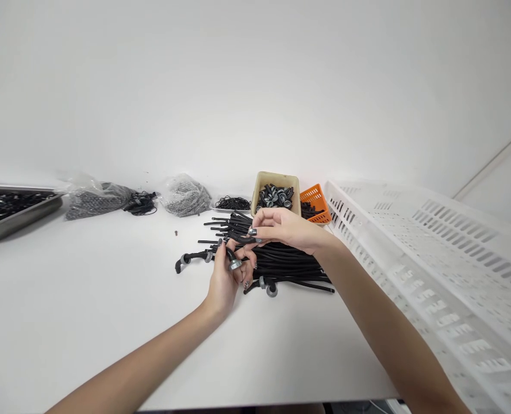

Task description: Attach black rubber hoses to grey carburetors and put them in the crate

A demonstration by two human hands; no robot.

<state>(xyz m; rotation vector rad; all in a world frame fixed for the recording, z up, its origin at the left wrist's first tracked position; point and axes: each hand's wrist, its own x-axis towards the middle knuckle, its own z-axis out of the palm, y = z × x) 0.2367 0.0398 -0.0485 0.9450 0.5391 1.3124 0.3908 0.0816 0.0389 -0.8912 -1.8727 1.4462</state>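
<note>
My left hand is closed around a short black elbow hose with a grey ring nut at its lower end. Just above it, my right hand pinches a short black tube piece between thumb and fingers. Whether the two pieces join is hidden by the fingers. Behind and below both hands lies a pile of long black hoses. On the table left of my left hand rests a black hose piece with grey rings. Another black piece with grey rings lies in front of the pile.
A beige bin holds elbows with grey rings, beside an orange basket of black pieces. White perforated crates stand at right. Along the wall are bags of grey parts, a tray of black rings, and a metal tray.
</note>
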